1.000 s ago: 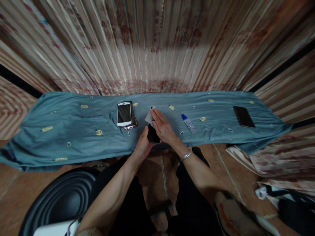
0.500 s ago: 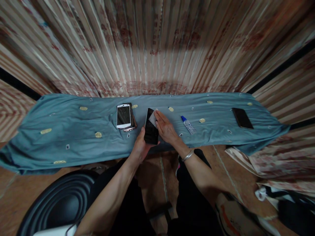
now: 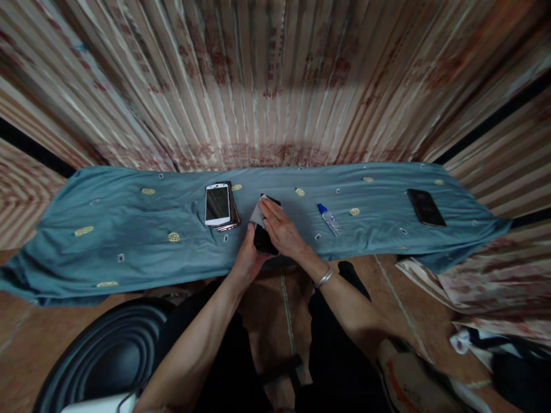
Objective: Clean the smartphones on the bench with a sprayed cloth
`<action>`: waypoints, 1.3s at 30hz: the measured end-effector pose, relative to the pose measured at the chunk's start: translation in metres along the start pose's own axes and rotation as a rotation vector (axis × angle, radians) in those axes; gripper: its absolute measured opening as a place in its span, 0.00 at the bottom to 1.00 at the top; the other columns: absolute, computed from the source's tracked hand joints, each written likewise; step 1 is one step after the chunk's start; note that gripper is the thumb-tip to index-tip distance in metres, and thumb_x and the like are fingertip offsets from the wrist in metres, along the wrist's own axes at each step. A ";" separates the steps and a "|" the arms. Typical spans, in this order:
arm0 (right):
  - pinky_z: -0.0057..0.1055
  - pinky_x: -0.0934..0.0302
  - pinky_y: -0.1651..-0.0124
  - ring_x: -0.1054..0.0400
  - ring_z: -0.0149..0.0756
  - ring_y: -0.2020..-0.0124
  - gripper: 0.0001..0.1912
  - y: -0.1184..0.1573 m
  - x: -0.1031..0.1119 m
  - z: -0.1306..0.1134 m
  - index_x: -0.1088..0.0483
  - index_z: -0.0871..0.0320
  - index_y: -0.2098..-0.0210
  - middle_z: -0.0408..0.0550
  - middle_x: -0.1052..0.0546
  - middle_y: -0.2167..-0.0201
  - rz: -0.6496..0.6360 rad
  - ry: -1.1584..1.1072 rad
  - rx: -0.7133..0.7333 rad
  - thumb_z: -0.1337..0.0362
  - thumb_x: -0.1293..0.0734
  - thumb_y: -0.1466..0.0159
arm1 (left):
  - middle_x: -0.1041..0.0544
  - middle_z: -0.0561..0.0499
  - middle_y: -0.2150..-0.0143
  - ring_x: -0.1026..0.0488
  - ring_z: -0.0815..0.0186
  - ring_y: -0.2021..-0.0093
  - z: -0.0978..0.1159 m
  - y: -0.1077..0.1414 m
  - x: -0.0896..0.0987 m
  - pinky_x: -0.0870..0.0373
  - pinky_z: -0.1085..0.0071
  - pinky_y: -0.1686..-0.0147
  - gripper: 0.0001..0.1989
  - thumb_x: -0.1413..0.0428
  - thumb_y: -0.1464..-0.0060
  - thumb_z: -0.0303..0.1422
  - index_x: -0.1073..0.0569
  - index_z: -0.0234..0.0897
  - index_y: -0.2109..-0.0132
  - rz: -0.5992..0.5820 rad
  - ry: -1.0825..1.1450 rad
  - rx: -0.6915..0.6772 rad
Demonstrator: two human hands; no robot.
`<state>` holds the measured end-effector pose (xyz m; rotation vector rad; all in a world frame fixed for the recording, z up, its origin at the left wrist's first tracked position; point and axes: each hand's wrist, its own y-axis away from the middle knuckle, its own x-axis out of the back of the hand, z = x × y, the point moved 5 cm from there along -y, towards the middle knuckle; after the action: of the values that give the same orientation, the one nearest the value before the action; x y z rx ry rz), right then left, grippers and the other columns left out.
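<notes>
A black phone (image 3: pixel 263 241) is held over the front edge of the cloth-covered table by my left hand (image 3: pixel 249 255), whose fingers wrap round its lower left side. My right hand (image 3: pixel 280 226) presses a small grey cloth (image 3: pixel 257 215) against the phone's screen with its fingers. The right hand hides much of the screen's upper right part. To the left lies a white phone (image 3: pixel 217 205) on top of a small stack of phones. A clear bottle with a blue cap (image 3: pixel 330 220) rests on its side to the right.
Another dark phone (image 3: pixel 426 207) lies at the right end of the teal tablecloth (image 3: pixel 146 221). A striped curtain (image 3: pixel 267 86) hangs behind the table. At the lower left is a round black ridged object (image 3: pixel 107 355), with a white item at its edge.
My right hand has shifted left across the phone with the grey cloth, covering more of the screen. The phone has tilted slightly in my left hand.
</notes>
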<state>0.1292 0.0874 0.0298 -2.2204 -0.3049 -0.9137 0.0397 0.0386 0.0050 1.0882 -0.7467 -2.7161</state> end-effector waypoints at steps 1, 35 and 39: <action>0.44 0.53 0.29 0.53 0.38 0.29 0.26 0.002 -0.001 -0.003 0.46 0.61 0.32 0.56 0.42 0.32 -0.007 -0.010 0.012 0.63 0.49 0.28 | 0.24 0.43 0.45 0.28 0.56 0.44 0.001 -0.001 0.000 0.28 0.54 0.48 0.23 0.58 0.34 0.45 0.31 0.41 0.41 -0.005 0.011 -0.001; 0.44 0.45 0.31 0.45 0.40 0.32 0.24 0.030 -0.009 -0.042 0.40 0.59 0.35 0.56 0.34 0.36 -0.003 0.044 0.037 0.68 0.46 0.30 | 0.18 0.46 0.60 0.22 0.62 0.53 0.037 -0.007 0.006 0.27 0.66 0.50 0.23 0.57 0.35 0.45 0.24 0.36 0.49 -0.032 0.238 -0.247; 0.46 0.46 0.31 0.46 0.41 0.32 0.25 0.031 -0.005 -0.034 0.42 0.60 0.34 0.57 0.36 0.35 0.053 0.045 -0.023 0.66 0.47 0.29 | 0.20 0.43 0.51 0.24 0.62 0.48 0.028 -0.006 0.004 0.28 0.67 0.48 0.23 0.54 0.35 0.43 0.27 0.33 0.44 0.003 0.214 -0.192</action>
<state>0.1220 0.0417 0.0269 -2.2147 -0.2148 -0.9411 0.0185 0.0539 0.0174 1.3003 -0.4447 -2.5499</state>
